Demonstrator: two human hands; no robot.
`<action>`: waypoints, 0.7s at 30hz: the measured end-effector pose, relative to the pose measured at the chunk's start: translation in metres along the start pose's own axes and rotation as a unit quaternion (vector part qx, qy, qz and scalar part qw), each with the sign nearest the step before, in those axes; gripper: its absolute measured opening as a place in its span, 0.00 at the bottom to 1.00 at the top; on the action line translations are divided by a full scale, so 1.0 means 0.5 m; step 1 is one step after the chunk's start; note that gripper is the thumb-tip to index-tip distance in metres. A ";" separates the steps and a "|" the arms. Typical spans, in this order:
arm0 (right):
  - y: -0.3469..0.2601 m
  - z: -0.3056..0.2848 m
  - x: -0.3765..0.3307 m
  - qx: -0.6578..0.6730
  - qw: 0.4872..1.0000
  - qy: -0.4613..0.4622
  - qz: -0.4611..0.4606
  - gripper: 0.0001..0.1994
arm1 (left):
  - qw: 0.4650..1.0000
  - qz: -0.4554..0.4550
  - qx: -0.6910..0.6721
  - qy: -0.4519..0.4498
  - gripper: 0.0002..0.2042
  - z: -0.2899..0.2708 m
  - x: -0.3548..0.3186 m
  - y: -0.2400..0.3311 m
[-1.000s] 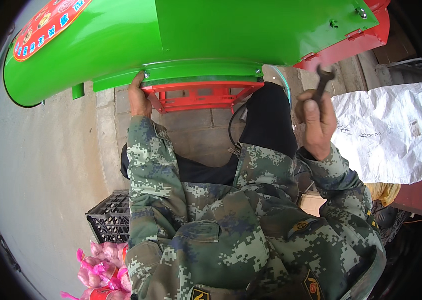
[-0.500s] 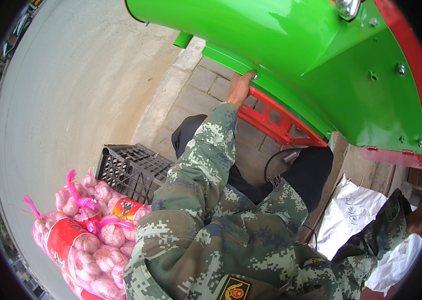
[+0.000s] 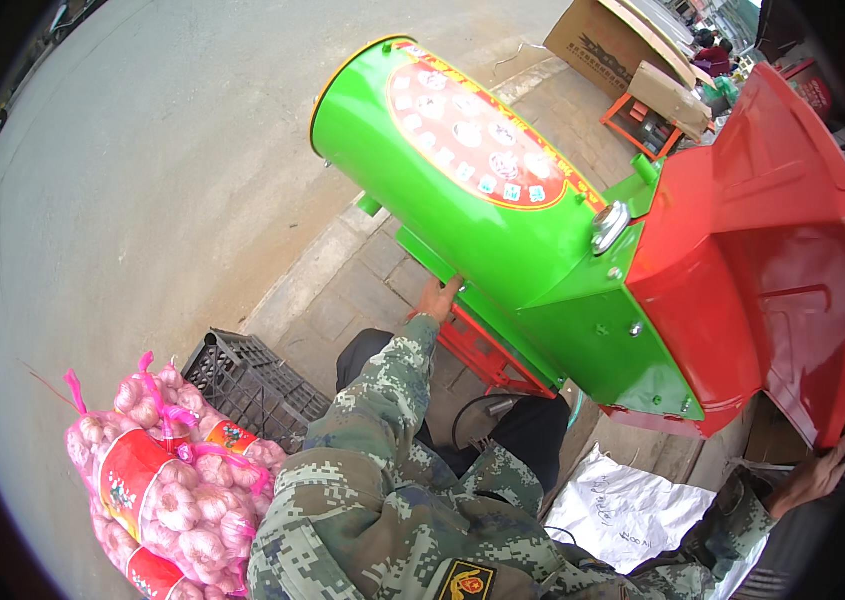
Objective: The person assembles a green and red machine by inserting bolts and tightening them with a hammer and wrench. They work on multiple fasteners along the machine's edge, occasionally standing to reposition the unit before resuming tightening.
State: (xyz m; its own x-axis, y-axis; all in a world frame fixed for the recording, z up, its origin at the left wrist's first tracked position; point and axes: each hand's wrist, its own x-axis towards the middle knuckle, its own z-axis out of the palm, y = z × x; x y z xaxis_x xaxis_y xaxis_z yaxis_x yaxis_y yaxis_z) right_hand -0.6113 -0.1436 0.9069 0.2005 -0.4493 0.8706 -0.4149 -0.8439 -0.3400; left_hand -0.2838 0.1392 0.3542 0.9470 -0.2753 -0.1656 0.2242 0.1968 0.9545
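A green metal machine with a cylindrical drum lies slantwise before me on a red frame. My left hand grips the flange along the drum's lower edge, beside a bolt; its fingertips are partly hidden. At the machine's right end is a wide red hopper. The hopper's lowest corner is in my right hand, with fingers bent round the edge. Near the drum's joint with the hopper, a shiny metal latch stands out.
Mesh bags of garlic and a black plastic crate stand at my left. A white sack with handwriting lies by my right forearm. Farther off are a cardboard box, a small orange-framed stand and people.
The view has swung up and right, so the whole drum and red hopper show. My right hand has moved from near the white sack to the hopper's corner. My left hand remains at the flange.
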 end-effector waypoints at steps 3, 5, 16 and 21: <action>-0.020 -0.019 -0.017 0.105 0.989 -0.086 -0.064 0.20 | 0.997 -0.068 0.009 0.033 0.26 -0.010 -0.007 0.002; -0.033 -0.029 -0.012 0.106 0.986 -0.101 -0.073 0.18 | 0.988 -0.097 0.104 0.056 0.26 -0.004 -0.006 0.000; -0.122 -0.033 0.180 0.078 0.907 -0.408 0.068 0.17 | 0.933 -0.161 0.259 0.188 0.14 0.067 -0.297 0.175; -0.245 -0.065 0.185 0.343 0.779 -0.495 0.175 0.16 | 0.949 -0.183 0.086 0.243 0.11 -0.038 -0.527 0.443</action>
State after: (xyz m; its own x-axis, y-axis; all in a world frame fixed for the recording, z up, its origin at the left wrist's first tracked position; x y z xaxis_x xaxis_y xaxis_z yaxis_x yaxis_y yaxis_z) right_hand -0.5706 -0.0721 1.0405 0.9090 -0.4056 0.0961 -0.0947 -0.4254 -0.9000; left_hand -0.4795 0.2730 0.6046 0.8167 0.1794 -0.5485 0.5570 0.0034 0.8305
